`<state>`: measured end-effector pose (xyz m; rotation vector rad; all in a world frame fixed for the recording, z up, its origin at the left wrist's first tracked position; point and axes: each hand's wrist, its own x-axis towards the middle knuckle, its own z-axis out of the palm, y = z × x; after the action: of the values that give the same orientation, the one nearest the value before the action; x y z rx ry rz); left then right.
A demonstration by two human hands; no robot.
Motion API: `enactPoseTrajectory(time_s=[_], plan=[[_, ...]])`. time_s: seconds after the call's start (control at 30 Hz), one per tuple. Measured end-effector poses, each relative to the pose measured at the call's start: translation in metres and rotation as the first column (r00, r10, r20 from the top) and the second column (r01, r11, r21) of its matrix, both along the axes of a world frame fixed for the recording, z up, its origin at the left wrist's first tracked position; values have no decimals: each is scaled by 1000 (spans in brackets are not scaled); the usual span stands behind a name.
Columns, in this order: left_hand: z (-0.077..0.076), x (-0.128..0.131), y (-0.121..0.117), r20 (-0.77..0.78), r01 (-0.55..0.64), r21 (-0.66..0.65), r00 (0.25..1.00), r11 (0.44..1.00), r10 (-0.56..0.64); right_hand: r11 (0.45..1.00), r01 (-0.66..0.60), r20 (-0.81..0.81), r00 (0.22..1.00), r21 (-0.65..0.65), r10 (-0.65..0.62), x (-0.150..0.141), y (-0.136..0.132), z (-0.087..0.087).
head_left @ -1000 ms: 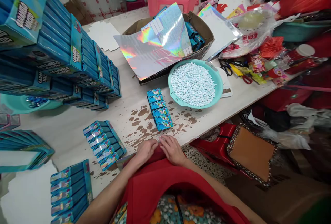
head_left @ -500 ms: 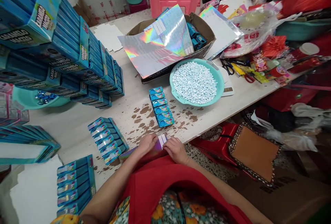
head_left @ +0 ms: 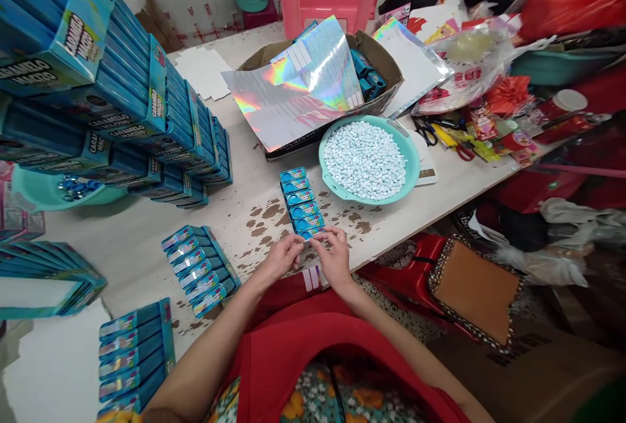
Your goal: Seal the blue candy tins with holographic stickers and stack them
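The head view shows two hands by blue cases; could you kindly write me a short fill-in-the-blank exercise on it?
The hand farther from the bowl of pale pellets is the person's ____ one.
In the picture, that bowl stands to the ____ of the row of blue cases nearest it.
The apron is ____.

Missing words: left; right; red.

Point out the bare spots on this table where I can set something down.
Bare table, partly brown-marked, lies between the tall blue stack and the row of blue packs beside the bowl. Another strip lies between the bowl and the table's front edge. The right end is crowded with scissors and a plastic bag.
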<state>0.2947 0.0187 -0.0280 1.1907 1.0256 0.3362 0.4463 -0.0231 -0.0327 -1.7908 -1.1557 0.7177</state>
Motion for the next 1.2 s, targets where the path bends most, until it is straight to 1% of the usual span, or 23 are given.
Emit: enactPoseTrajectory(time_s=[0.1, 0.17, 0.27, 0.37, 0.47, 0.57, 0.6, 0.67, 0.7, 0.73, 0.77, 0.8, 0.83, 0.87, 0.93, 0.97, 1.03, 1.13, 1.2], plan=[[-9, -4, 11, -38, -3, 84, 999, 996, 6, 994, 104, 85, 991, 23, -105, -5, 8, -18], [-15, -5, 16, -51, 13, 130, 999, 991, -6, 989, 147, 72, 986, 17, -147, -7, 11, -29], [-24, -4, 19, -43, 9, 155, 999, 988, -2, 983, 185, -73, 980, -10, -185, -9, 11, -41], [-35, 2, 16, -35, -38, 124, 998, 992, 42, 970, 240, -216, 947, -26, -240, -10, 10, -48], [-47, 10, 11, -142, -60, 89, 987, 994, 72, 958, 282, -271, 920, -44, -284, -7, 12, -51], [-55, 11, 7, -296, -24, 113, 954, 993, 57, 968, 239, -244, 937, -75, -250, 2, 18, -49], [-54, 8, 6, -346, 0, 142, 937, 990, 50, 971, 222, -234, 943, -90, -237, 5, 20, -47], [-47, -5, 3, -434, 79, 204, 900, 976, 18, 972, 216, -181, 956, -91, -229, 11, 19, -39], [-41, -14, 1, -448, 138, 208, 893, 968, -31, 974, 219, -124, 966, -60, -225, 13, 16, -34], [-35, -24, -3, -434, 206, 190, 895, 960, -106, 979, 203, -51, 978, -12, -203, 13, 11, -28], [-29, -33, -8, -398, 270, 163, 898, 949, -187, 987, 153, 28, 988, 42, -154, 12, 4, -23], [-23, -41, -13, -358, 323, 139, 898, 936, -256, 995, 61, 99, 993, 83, -69, 10, -5, -18], [-19, -47, -20, -333, 359, 128, 894, 925, -301, 993, -65, 157, 986, 100, 49, 7, -14, -16], [-17, -51, -26, -335, 374, 134, 889, 918, -314, 974, -208, 198, 962, 91, 187, 3, -24, -15], [-18, -53, -36, -406, 362, 179, 874, 915, -266, 890, -456, 262, 862, 29, 433, -5, -41, -18], [-21, -52, -40, -442, 354, 202, 865, 913, -238, 843, -538, 291, 806, -6, 516, -9, -47, -23], [-27, -48, -42, -480, 351, 225, 852, 909, -210, 773, -632, 332, 718, -59, 612, -12, -55, -34], [-36, -47, -38, -491, 359, 212, 844, 909, -218, 715, -693, 356, 648, -90, 674, -10, -60, -46], [-40, -49, -36, -495, 354, 195, 841, 915, -220, 677, -729, 374, 601, -105, 706, -5, -62, -49]])
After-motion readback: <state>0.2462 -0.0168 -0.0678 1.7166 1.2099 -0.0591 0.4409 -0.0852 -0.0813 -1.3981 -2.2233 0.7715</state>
